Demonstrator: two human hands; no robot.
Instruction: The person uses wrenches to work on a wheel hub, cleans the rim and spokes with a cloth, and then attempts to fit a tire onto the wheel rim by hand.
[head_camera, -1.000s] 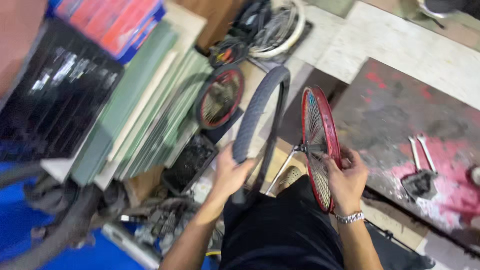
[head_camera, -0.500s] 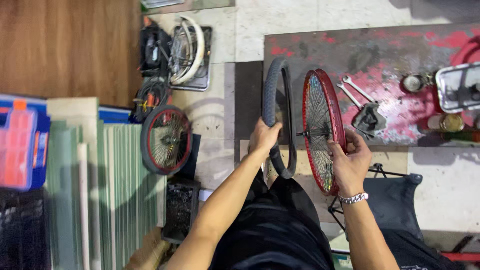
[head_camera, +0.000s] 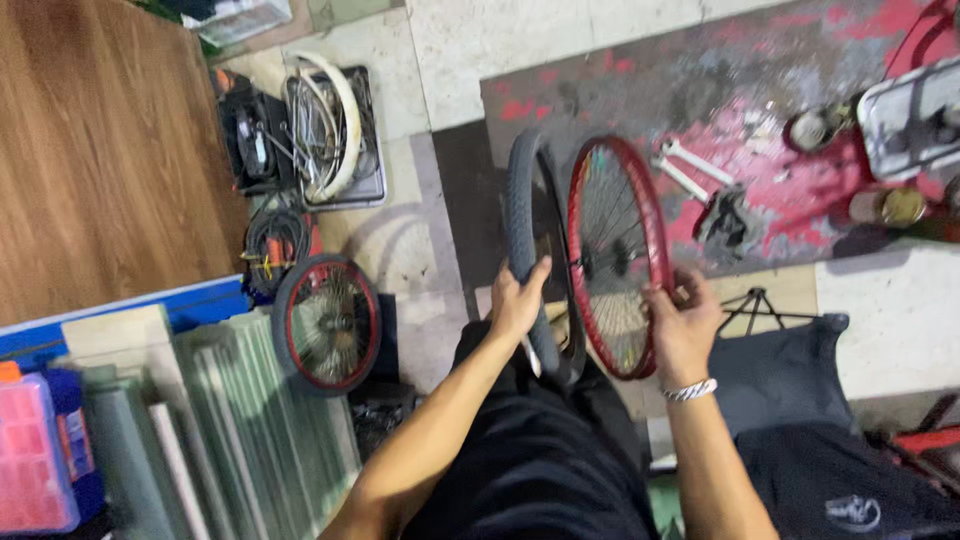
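Wrapped around the lower edge of a dark grey bicycle tyre (head_camera: 522, 215), the left hand (head_camera: 517, 300) has a firm grip, holding the tyre upright on its tread at about 12 o'clock from the person's lap. Just beside it, toward 1 o'clock, the right hand (head_camera: 683, 322) closes its grip on the rim of a red spoked wheel (head_camera: 617, 255), which also stands upright; a pale bracelet (head_camera: 690, 390) circles that wrist. Tyre and wheel stand side by side, close together at their lower ends, though whether they touch is hard to tell. Behind them, at 1 to 2 o'clock, lies a worn floor patch with red paint (head_camera: 700, 80), with spanners (head_camera: 685, 170) resting on it. At 9 o'clock a second red wheel (head_camera: 327, 323) leans by stacked green panels (head_camera: 250, 420). At 11 o'clock a tray (head_camera: 335, 135) holds a white rim. A dark folding stool (head_camera: 785, 365) sits at 3 o'clock.
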